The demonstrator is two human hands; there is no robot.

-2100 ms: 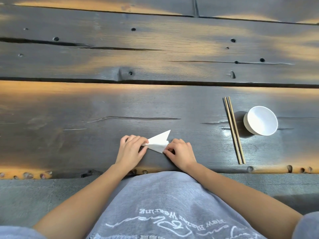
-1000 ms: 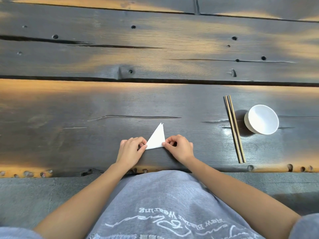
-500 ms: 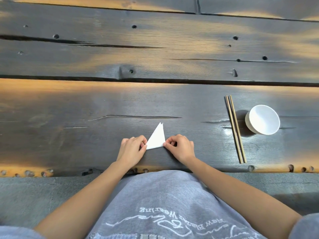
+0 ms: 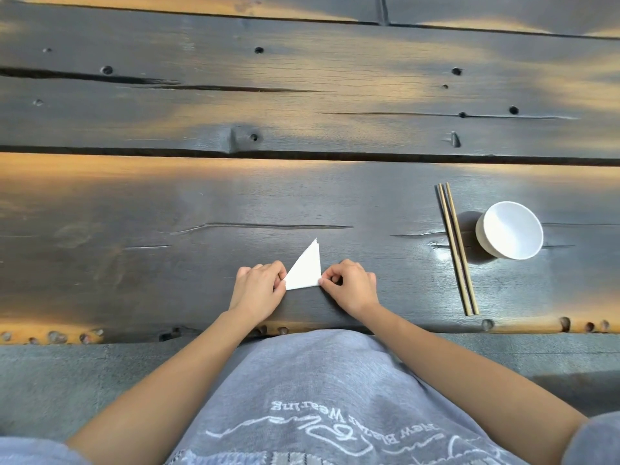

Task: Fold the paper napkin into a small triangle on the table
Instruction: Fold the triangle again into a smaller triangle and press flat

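Note:
A white paper napkin (image 4: 307, 270), folded into a small triangle, lies flat on the dark wooden table (image 4: 167, 203) near its front edge, its sharp tip pointing away from me. My left hand (image 4: 258, 287) has curled fingers pinching the triangle's near-left corner. My right hand (image 4: 350, 285) presses its fingertips on the near-right corner. Both hands rest on the tabletop on either side of the napkin.
A pair of wooden chopsticks (image 4: 456, 248) lies lengthwise to the right of my hands. Beside them stands a small white bowl (image 4: 509, 229). The table's front edge runs just behind my wrists, with my grey shirt below it.
The napkin went from a wider, slanted folded shape to a narrow upright triangle. Since half a second ago my hands have stayed on its two near corners.

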